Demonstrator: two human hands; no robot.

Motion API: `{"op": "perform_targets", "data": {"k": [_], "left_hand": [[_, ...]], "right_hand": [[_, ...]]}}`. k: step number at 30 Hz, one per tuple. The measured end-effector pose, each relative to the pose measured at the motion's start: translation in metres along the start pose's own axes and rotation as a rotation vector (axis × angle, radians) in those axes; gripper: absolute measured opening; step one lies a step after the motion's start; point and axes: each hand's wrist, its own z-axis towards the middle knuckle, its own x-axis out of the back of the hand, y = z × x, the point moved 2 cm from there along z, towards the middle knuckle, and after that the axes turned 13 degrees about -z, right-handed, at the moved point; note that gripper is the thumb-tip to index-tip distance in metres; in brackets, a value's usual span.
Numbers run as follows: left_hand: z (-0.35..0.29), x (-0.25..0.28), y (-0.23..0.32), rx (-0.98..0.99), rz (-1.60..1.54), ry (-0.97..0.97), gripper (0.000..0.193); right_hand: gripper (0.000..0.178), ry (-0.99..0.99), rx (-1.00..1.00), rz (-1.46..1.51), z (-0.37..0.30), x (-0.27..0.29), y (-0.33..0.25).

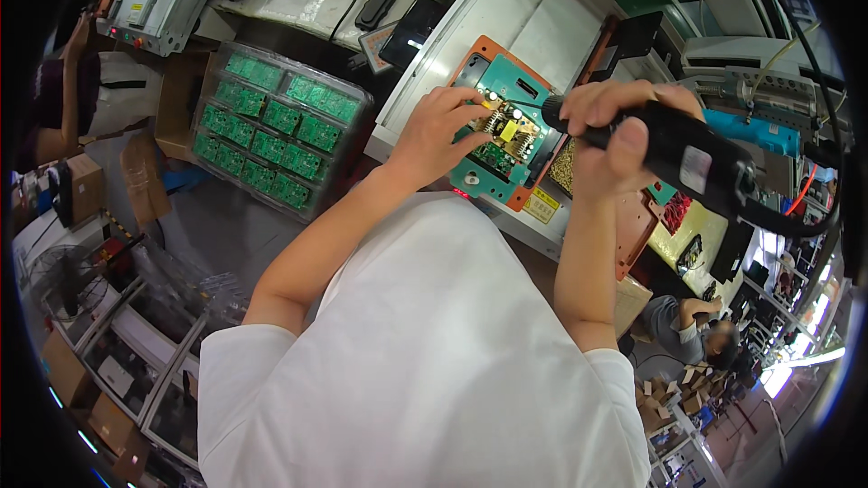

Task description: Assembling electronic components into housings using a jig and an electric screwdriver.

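A circuit board (520,137) carrying a yellow transformer and metal heat sinks lies in a teal fixture plate (514,81) on an orange base. My left hand (438,131) is at the board's left edge, with thumb and fingers apart and their tips touching or close over its parts. A black electric screwdriver (683,149) is gripped in my right hand (615,131). It is tilted nearly level, its thin bit pointing left over the board's upper part. Whether the bit touches a screw is too small to tell.
To the left, a clear plastic tray (339,163) holds several green circuit boards. A box of small brass-coloured screws (562,170) sits right of the fixture. The screwdriver's black cable (787,221) loops at the right. Another person (678,325) is seated at the lower right.
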Motion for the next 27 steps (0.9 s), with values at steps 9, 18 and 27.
{"op": "perform_targets", "data": {"k": [9, 18, 27], "left_hand": [[-0.001, -0.005, 0.0, -0.04, -0.021, 0.039, 0.033], [0.001, -0.006, 0.003, -0.027, -0.047, 0.051, 0.031], [0.0, -0.006, 0.007, -0.044, -0.047, 0.06, 0.032]], "right_hand": [[0.046, -0.025, -0.012, 0.009, 0.0, 0.001, 0.008], [0.046, -0.05, -0.048, 0.025, 0.002, 0.001, 0.01], [0.047, -0.051, -0.061, 0.009, 0.001, 0.0, 0.005]]}}
